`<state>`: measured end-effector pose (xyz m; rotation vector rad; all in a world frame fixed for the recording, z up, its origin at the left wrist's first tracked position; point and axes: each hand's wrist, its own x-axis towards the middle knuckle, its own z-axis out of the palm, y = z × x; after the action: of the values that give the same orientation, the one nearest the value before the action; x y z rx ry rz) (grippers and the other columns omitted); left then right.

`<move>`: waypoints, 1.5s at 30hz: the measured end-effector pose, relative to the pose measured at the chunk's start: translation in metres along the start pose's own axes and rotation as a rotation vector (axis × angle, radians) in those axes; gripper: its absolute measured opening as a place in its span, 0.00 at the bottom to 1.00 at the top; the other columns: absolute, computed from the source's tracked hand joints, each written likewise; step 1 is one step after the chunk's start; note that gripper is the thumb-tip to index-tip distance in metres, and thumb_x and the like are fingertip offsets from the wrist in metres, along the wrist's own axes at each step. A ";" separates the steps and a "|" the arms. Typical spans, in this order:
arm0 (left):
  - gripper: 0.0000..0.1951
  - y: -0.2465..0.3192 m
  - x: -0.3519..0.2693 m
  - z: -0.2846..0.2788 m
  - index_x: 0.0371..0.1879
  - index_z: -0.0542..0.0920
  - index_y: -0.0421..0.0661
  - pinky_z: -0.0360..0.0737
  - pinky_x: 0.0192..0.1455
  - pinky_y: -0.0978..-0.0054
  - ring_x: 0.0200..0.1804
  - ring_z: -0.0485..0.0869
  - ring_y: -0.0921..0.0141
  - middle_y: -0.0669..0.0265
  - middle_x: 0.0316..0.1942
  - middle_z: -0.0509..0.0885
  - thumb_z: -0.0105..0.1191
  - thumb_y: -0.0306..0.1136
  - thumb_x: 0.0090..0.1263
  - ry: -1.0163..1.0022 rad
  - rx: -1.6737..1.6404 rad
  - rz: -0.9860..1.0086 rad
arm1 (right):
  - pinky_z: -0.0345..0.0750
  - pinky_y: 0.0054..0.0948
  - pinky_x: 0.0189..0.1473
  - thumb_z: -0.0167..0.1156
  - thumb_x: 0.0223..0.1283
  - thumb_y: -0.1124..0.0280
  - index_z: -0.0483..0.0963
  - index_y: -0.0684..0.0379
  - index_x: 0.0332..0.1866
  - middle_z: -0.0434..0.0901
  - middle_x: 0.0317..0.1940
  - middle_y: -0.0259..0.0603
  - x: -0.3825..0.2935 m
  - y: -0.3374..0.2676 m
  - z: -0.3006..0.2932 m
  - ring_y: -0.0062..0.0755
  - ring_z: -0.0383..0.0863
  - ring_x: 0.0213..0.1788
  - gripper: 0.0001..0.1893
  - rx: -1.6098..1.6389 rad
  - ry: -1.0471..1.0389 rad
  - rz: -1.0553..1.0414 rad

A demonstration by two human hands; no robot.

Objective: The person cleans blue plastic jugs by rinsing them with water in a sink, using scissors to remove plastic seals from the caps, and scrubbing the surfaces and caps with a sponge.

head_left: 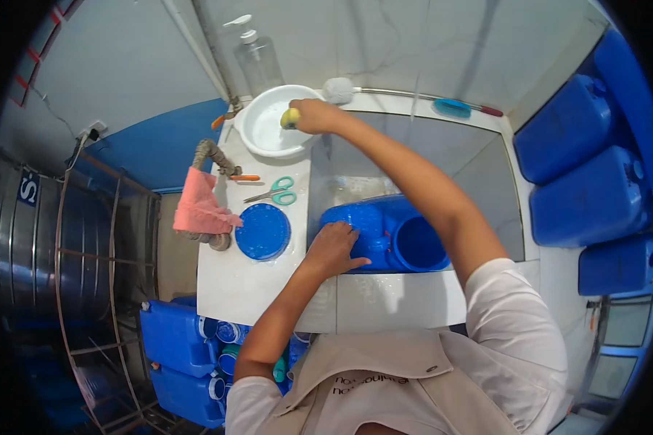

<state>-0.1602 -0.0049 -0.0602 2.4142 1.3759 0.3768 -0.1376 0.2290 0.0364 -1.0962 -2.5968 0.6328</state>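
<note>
My right hand [316,116] is closed around a yellow sponge [290,118] with a darker underside, held over a white plastic basin [248,140]. Whitish, sudsy-looking liquid covers the basin's bottom. Lower down, my left hand [332,250] rests on a blue plastic water container [353,215], thumb spread away from the fingers. The container lies in the sunken sink [490,185], its wide round mouth [422,243] facing me. My right forearm hides part of it. A round blue lid [263,231] lies on the white counter [250,291], left of my left hand.
Green-handled scissors [281,191] lie near a pipe faucet draped with a pink cloth [201,204]. A clear pump bottle [258,60] stands behind the basin. A round-headed brush [338,90] and a blue brush [451,108] line the back ledge. Blue jerrycans [587,201] stand at right.
</note>
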 end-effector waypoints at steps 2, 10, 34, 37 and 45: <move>0.24 -0.010 0.014 0.025 0.39 0.75 0.42 0.68 0.56 0.60 0.45 0.77 0.54 0.51 0.35 0.79 0.62 0.47 0.52 -0.124 -0.017 0.021 | 0.75 0.39 0.44 0.52 0.46 0.70 0.75 0.60 0.45 0.80 0.38 0.53 -0.049 0.041 -0.038 0.48 0.80 0.43 0.18 0.040 -0.056 -0.106; 0.19 0.045 0.099 0.034 0.36 0.72 0.39 0.78 0.27 0.62 0.27 0.82 0.57 0.55 0.22 0.80 0.60 0.40 0.54 0.258 -0.030 0.121 | 0.74 0.39 0.46 0.56 0.51 0.57 0.78 0.61 0.38 0.80 0.36 0.48 -0.248 0.110 -0.066 0.44 0.79 0.42 0.18 -0.334 -0.179 0.090; 0.23 0.059 0.166 0.026 0.40 0.74 0.31 0.75 0.44 0.54 0.39 0.80 0.45 0.39 0.34 0.80 0.53 0.43 0.59 0.292 -0.236 -0.642 | 0.61 0.48 0.59 0.53 0.53 0.67 0.68 0.65 0.48 0.68 0.49 0.54 -0.251 0.181 0.029 0.53 0.65 0.55 0.18 -0.193 0.638 -0.184; 0.25 0.066 0.178 0.031 0.40 0.73 0.29 0.74 0.46 0.54 0.41 0.79 0.45 0.37 0.35 0.79 0.51 0.45 0.61 0.286 -0.247 -0.629 | 0.61 0.46 0.60 0.53 0.52 0.68 0.70 0.64 0.46 0.70 0.48 0.53 -0.235 0.221 -0.006 0.54 0.66 0.55 0.17 -0.085 0.754 0.152; 0.31 0.068 0.181 0.022 0.39 0.74 0.28 0.73 0.48 0.53 0.43 0.78 0.44 0.36 0.37 0.78 0.41 0.53 0.68 0.249 -0.191 -0.727 | 0.66 0.46 0.56 0.53 0.54 0.65 0.76 0.63 0.40 0.73 0.48 0.52 -0.247 0.166 0.033 0.46 0.70 0.55 0.13 0.074 -0.026 -0.310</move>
<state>-0.0089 0.1165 -0.0409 1.6030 2.0854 0.5816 0.1207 0.1430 -0.0877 -0.6469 -2.6632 0.6650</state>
